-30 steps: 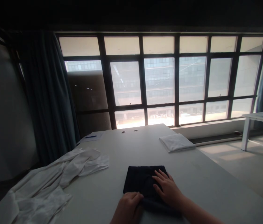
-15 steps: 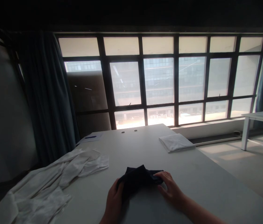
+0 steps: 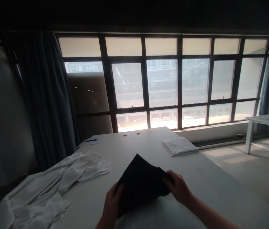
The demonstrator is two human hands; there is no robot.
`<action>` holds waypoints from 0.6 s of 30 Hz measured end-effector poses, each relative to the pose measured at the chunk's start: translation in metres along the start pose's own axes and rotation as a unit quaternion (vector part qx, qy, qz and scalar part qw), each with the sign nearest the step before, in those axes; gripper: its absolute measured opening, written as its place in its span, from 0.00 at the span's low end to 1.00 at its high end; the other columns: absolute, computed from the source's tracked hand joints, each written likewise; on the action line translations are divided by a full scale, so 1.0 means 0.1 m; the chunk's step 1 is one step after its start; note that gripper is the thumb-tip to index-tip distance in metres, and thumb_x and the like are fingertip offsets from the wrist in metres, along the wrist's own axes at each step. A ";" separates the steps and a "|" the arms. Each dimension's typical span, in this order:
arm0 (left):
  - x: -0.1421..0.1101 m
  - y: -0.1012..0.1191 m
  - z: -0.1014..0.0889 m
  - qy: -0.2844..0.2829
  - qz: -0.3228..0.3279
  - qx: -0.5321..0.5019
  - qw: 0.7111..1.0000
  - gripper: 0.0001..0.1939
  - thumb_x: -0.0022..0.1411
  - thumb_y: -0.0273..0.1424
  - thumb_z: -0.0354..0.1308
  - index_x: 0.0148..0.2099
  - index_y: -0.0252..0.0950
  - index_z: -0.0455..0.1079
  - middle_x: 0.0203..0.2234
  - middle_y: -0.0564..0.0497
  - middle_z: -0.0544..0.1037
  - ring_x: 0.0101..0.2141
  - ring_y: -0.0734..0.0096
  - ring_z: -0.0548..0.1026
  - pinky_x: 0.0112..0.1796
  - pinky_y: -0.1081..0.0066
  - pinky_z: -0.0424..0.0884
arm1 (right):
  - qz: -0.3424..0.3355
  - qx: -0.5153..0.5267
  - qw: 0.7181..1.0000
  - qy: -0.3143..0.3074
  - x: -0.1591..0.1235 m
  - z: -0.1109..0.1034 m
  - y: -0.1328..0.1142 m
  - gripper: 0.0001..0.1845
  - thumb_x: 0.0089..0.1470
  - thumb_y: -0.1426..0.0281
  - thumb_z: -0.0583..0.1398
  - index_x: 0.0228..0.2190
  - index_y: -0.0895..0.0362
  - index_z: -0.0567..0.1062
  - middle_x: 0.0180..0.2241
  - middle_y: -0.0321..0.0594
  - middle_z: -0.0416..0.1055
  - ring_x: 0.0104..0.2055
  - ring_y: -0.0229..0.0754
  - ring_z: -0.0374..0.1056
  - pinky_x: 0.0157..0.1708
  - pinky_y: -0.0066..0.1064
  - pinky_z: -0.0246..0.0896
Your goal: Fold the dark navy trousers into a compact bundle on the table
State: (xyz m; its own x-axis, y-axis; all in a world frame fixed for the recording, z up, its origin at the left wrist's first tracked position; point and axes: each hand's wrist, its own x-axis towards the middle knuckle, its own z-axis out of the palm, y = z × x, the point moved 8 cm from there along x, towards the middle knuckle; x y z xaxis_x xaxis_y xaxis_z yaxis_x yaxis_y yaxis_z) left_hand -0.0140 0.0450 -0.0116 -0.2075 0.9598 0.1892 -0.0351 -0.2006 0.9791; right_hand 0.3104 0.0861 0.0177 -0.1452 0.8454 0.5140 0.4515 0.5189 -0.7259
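Note:
A black piece of cloth [image 3: 144,181] is held up over the white table [image 3: 134,146], its top corner pointing towards the window. My left hand [image 3: 112,198] grips its left edge, thumb on the near side. On the opposite edge, my right hand [image 3: 177,186] is closed round the fabric. The cloth looks folded or doubled; its exact kind is too dark to make out. Its lower edge hangs close to the tabletop, and I cannot tell whether it touches.
Crumpled white cloth [image 3: 46,190] spreads along the table's left side. A folded white cloth [image 3: 179,146] lies near the right edge. Paper with a dark pen [image 3: 91,140] rests at the far left. Another white table [image 3: 265,119] stands to the right, beyond the floor.
The black cloth has been lifted and spread from a bunched shape into a wider, flatter one. My left hand has shifted slightly left and down, my right slightly right.

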 end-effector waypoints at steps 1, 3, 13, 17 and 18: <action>-0.01 0.02 0.03 -0.018 -0.029 -0.035 0.999 0.27 0.58 0.50 0.66 0.52 0.36 0.76 0.44 0.47 0.84 0.46 0.48 0.80 0.49 0.56 0.76 | 0.009 0.019 1.000 0.010 0.03 -0.07 -0.08 0.16 0.59 0.53 0.60 0.35 0.53 0.75 0.29 0.38 0.76 0.31 0.45 0.71 0.35 0.34 0.66; -0.03 0.03 0.09 -0.044 -0.090 -0.102 0.990 0.28 0.59 0.49 0.65 0.55 0.37 0.75 0.45 0.47 0.83 0.45 0.48 0.81 0.48 0.54 0.77 | 0.044 0.082 0.995 0.015 0.09 -0.16 -0.19 0.19 0.57 0.50 0.61 0.34 0.54 0.74 0.28 0.36 0.75 0.31 0.44 0.70 0.31 0.31 0.65; 0.23 -0.20 -0.34 0.101 0.002 0.006 0.995 0.32 0.57 0.55 0.61 0.55 0.38 0.70 0.54 0.38 0.75 0.55 0.46 0.75 0.55 0.51 0.71 | 0.068 -0.079 0.993 0.060 0.09 -0.11 0.52 0.20 0.58 0.57 0.54 0.46 0.55 0.74 0.46 0.50 0.76 0.47 0.54 0.73 0.49 0.47 0.68; -0.02 0.09 -0.02 -0.032 0.182 0.215 0.959 0.22 0.69 0.45 0.53 0.61 0.44 0.68 0.60 0.43 0.72 0.60 0.52 0.69 0.61 0.53 0.65 | 0.020 -0.218 0.976 -0.024 0.01 0.08 0.54 0.18 0.59 0.61 0.55 0.46 0.52 0.77 0.58 0.49 0.69 0.62 0.57 0.63 0.61 0.53 0.56; -0.15 0.13 0.18 -0.102 0.239 0.263 0.929 0.21 0.70 0.43 0.54 0.62 0.46 0.67 0.61 0.44 0.71 0.61 0.52 0.69 0.60 0.54 0.66 | 0.003 -0.219 0.975 -0.050 -0.01 0.14 0.47 0.18 0.59 0.61 0.55 0.47 0.52 0.77 0.60 0.48 0.68 0.63 0.56 0.61 0.63 0.52 0.53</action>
State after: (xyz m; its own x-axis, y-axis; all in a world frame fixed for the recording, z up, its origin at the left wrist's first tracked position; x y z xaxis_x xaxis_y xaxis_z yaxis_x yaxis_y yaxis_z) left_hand 0.0061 0.0320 -0.0005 0.1157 0.8137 0.5697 0.5063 -0.5418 0.6709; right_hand 0.3194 0.1112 -0.0234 -0.2162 0.8676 0.4479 0.7815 0.4287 -0.4533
